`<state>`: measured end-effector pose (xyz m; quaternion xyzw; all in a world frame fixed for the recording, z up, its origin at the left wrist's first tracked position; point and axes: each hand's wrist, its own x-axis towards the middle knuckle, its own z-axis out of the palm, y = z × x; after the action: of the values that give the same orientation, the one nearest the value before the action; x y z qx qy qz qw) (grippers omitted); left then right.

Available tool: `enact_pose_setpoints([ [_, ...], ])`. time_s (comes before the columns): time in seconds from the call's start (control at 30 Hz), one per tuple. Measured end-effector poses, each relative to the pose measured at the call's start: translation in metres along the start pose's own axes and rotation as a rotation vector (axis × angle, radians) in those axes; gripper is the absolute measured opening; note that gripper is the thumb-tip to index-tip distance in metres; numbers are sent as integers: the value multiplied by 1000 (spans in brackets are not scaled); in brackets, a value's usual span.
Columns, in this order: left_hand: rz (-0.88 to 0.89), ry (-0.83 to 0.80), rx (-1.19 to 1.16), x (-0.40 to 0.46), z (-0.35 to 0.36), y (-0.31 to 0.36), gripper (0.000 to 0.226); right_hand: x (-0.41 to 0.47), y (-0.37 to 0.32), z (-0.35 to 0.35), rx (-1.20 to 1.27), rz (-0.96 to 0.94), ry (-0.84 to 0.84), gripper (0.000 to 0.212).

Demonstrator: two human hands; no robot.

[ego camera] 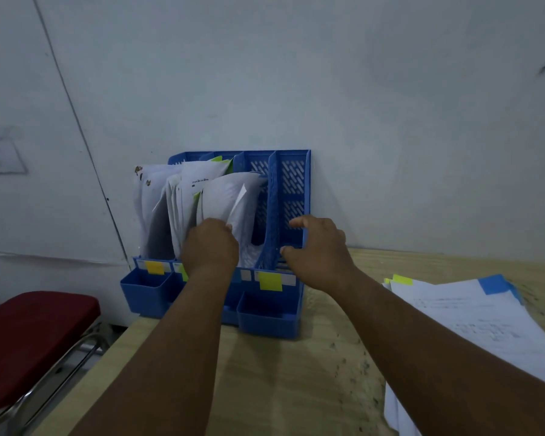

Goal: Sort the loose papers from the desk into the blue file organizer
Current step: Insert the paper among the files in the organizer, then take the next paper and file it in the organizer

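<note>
A blue file organizer (291, 184) stands against the wall at the desk's back edge, with yellow sticky labels on its front. White papers (224, 196) fill its left and middle slots; the rightmost slot looks empty. My left hand (210, 247) grips the papers in the third slot. My right hand (317, 250) holds the organizer's right side wall, thumb on the front edge and fingers curled over it. A stack of loose papers (472, 319) with yellow and blue tabs lies on the desk at the right.
The wooden desk (283, 379) is speckled with dark crumbs. A red padded chair (29, 341) with a metal frame stands left of the desk. The grey wall rises directly behind the organizer.
</note>
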<state>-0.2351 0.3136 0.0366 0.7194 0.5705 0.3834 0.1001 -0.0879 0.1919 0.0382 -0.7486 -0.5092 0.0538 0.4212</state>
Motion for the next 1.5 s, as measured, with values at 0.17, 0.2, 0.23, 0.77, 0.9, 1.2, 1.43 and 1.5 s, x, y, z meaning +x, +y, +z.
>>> enact_pose_setpoints([
  [0.17, 10, 57, -81, -5, -6, 9, 31, -4, 0, -2, 5, 2, 6, 56],
  [0.2, 9, 103, -124, -8, -9, 13, 32, -5, 0, -4, 7, -3, 7, 56],
  [0.23, 5, 147, -175, -11, -13, 16, 36, -6, 0, -5, 8, -5, 6, 56],
  [0.77, 204, -40, -442, -158, 27, 82, 11, -88, 67, -73, -158, 219, 115, 47],
  [0.9, 194, -351, -429, -185, 51, 100, 9, -115, 95, -102, -220, 337, 56, 44],
  [1.2, 114, -499, -317, -220, 88, 97, 13, -151, 128, -117, -220, 386, -74, 44],
  [1.43, 238, -537, -394, -217, 94, 92, 8, -159, 131, -113, -272, 377, -86, 30],
  [1.5, 267, -555, -387, -215, 96, 92, 10, -159, 131, -114, -278, 368, -93, 30],
])
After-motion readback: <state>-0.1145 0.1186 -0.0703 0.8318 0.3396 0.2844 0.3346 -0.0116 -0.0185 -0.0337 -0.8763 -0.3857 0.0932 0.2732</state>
